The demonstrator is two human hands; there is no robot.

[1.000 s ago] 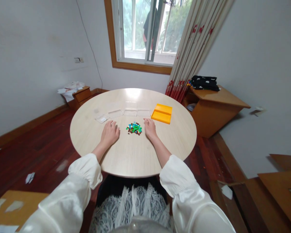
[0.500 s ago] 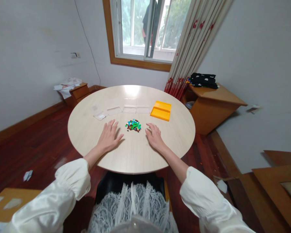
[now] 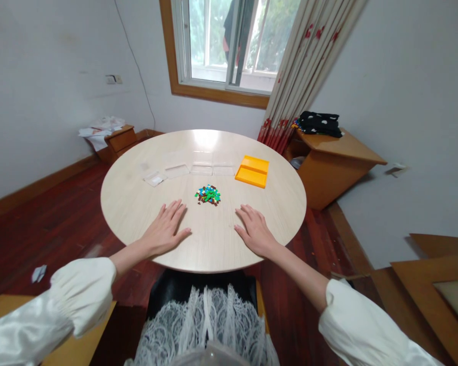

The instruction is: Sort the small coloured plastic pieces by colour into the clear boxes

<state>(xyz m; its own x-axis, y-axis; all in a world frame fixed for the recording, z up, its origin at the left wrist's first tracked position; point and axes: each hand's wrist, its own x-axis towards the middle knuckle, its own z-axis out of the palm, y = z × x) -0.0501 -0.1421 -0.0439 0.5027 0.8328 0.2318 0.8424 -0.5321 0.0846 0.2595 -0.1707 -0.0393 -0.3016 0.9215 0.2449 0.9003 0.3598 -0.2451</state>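
Observation:
My left hand [image 3: 167, 229] lies palm down on the round pale table [image 3: 209, 244], fingers stretched out, holding nothing. To the right, my right hand [image 3: 254, 229] rests the same way, open with its fingers a little apart. Beyond and between them is a small pile of blue, green, brown and white plastic pieces [image 3: 208, 195]. Neither hand touches the pile. A yellow two-part tray [image 3: 252, 172] lies past my right hand. Several clear plastic boxes [image 3: 201, 170] form a row behind the pile. At the row's left end is a small clear packet [image 3: 154, 178].
Past the table's right edge stands a wooden cabinet [image 3: 328, 168] with a black patterned cloth [image 3: 320, 124] on top. Papers [image 3: 103, 127] lie on a small wooden cabinet at the left. A window [image 3: 229, 46] and a long curtain [image 3: 313, 56] are behind the table.
Both hands have drawn back toward me and settled lower on the table, farther from the pile. My view has shifted slightly. The pile, tray and boxes look unmoved.

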